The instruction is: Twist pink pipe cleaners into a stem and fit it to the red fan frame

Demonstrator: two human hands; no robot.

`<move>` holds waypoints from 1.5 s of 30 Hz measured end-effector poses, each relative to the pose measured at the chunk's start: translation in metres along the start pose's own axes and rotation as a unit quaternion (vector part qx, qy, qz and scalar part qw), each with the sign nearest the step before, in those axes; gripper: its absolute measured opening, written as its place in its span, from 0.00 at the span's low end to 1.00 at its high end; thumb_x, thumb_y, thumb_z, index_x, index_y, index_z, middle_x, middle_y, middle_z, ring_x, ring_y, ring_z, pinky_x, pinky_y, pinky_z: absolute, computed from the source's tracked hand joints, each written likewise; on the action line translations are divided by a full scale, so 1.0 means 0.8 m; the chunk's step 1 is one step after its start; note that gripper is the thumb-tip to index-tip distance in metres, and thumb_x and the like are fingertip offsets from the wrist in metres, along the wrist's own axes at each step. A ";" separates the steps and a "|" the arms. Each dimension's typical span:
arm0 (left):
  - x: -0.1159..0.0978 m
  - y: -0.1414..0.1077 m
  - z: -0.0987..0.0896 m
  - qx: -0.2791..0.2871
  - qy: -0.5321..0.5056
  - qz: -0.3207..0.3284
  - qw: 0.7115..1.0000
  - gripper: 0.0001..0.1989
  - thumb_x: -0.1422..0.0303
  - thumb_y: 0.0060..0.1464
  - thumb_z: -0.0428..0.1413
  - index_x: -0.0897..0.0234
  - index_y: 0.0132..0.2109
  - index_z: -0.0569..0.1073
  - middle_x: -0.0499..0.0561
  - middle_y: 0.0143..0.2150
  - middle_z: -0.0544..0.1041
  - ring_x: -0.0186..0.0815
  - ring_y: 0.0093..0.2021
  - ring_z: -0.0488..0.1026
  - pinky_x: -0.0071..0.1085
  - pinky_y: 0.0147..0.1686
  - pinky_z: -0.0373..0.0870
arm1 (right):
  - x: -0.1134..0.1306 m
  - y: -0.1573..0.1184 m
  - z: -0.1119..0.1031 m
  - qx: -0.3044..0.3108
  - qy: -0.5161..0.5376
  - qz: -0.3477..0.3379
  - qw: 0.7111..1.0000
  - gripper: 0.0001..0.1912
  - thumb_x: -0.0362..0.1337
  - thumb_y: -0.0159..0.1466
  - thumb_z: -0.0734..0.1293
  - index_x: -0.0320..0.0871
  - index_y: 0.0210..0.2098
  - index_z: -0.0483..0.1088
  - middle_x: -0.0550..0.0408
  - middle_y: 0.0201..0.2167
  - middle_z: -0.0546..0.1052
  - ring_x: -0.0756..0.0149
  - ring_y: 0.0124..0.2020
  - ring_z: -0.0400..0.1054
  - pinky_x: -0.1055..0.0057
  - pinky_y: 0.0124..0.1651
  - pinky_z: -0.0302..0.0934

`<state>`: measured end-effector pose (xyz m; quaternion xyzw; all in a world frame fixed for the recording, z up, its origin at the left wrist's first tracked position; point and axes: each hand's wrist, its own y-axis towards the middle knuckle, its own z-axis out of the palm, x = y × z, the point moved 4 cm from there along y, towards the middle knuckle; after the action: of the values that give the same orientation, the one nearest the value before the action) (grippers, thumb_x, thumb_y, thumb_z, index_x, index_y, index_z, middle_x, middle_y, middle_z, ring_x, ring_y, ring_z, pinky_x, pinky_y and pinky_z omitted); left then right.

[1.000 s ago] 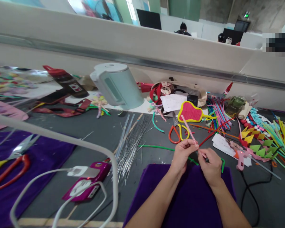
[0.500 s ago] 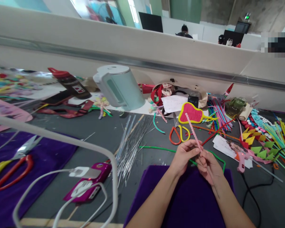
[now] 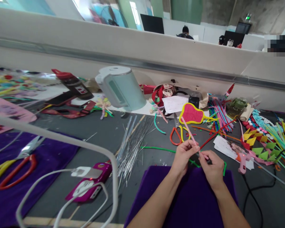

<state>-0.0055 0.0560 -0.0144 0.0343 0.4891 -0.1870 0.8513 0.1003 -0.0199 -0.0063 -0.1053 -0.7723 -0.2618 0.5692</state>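
A pink twisted pipe cleaner (image 3: 188,131) slants up and away from my hands. My left hand (image 3: 184,155) pinches it around its middle between thumb and fingers. My right hand (image 3: 213,167) is closed on its lower end, just to the right, fingertips near the left ones. Below my wrists lies a folded purple cloth (image 3: 182,202). A bent green pipe cleaner (image 3: 159,148) passes behind my hands, and a red pipe cleaner (image 3: 215,136) reaches up to the right. Beyond them rests a pink paddle shape with a yellow edge (image 3: 192,114).
Scissors (image 3: 175,136) lie past my hands, with silver wires (image 3: 133,152) to their left. A pink glue gun (image 3: 243,161) with a black cord is at right. Left stand a kettle (image 3: 123,88) and bottle (image 3: 73,84); a magenta power bank (image 3: 90,183) with white cables lies nearer.
My right hand has turned and slid apart from the left, now pinching the lower end of the pink pipe cleaner. The upper tip has dipped slightly to the left.
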 end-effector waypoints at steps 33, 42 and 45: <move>-0.002 0.000 0.001 0.047 -0.003 -0.016 0.999 0.12 0.67 0.36 0.68 0.67 0.27 0.74 0.45 0.22 0.71 0.26 0.22 0.65 0.22 0.25 0.61 | -0.024 -0.001 0.029 0.090 0.364 0.275 0.885 0.12 0.41 0.51 0.73 0.40 0.25 0.70 0.61 0.15 0.69 0.78 0.14 0.56 0.82 0.15 0.52; 0.001 0.001 -0.002 -0.016 0.026 0.000 1.000 0.11 0.69 0.33 0.68 0.67 0.25 0.75 0.47 0.27 0.74 0.27 0.26 0.66 0.22 0.27 0.63 | -0.001 -0.001 0.001 -0.007 -0.024 -0.016 1.000 0.09 0.41 0.57 0.68 0.43 0.24 0.74 0.55 0.21 0.73 0.69 0.24 0.64 0.73 0.31 0.61; 0.000 -0.002 0.001 0.012 0.029 -0.010 0.999 0.11 0.68 0.36 0.68 0.66 0.28 0.75 0.48 0.27 0.74 0.28 0.26 0.67 0.22 0.28 0.63 | -0.011 0.001 0.005 0.021 0.084 0.083 0.993 0.09 0.42 0.57 0.68 0.42 0.25 0.73 0.56 0.19 0.73 0.71 0.20 0.63 0.75 0.24 0.60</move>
<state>-0.0051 0.0544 -0.0137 0.0450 0.5120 -0.2003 0.8341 0.1000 -0.0159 -0.0154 -0.1342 -0.7157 -0.2052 0.6539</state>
